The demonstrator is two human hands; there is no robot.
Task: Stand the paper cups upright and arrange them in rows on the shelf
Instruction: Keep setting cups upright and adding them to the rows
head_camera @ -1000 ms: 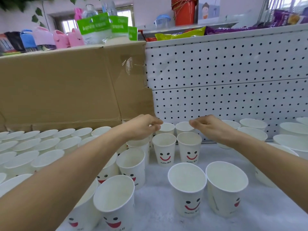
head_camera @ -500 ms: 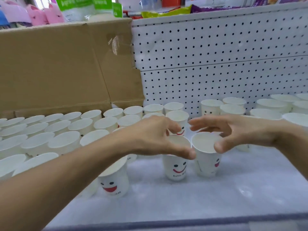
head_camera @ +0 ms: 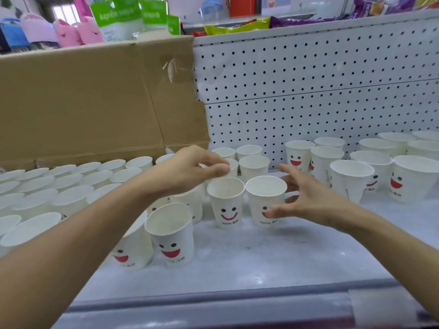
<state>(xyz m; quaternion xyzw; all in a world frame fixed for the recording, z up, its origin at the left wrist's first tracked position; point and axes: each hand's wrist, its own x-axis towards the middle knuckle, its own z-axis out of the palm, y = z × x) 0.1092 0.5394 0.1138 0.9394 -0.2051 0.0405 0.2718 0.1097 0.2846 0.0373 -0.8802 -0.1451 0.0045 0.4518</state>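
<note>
Head view shows two hands over paper cups on a white shelf [head_camera: 261, 262]. Here is what could go wrong. The cups are light and stand close together. If the right hand [head_camera: 316, 200] knocks the right cup [head_camera: 259, 210], that cup may tip and bump the mid cup [head_camera: 225, 207] just beside it. The left arm hangs over the rows [head_camera: 71, 186] on the left, so a low elbow could push those over too.

The right hand's fingers [head_camera: 293, 173] are spread wide round the right cup. The thumb touches the cup's front, by the red smile. The other fingers reach past its far side. The left hand [head_camera: 187, 172] hovers just above and behind the mid cup. Its fingers [head_camera: 209, 157] are curled in, with the thumb tip near the first finger. It is hard to tell if they pinch a rim. Both cups stand upright, side by side, near the middle of the shelf. More loose cups [head_camera: 351, 181] wait on the right.
</note>
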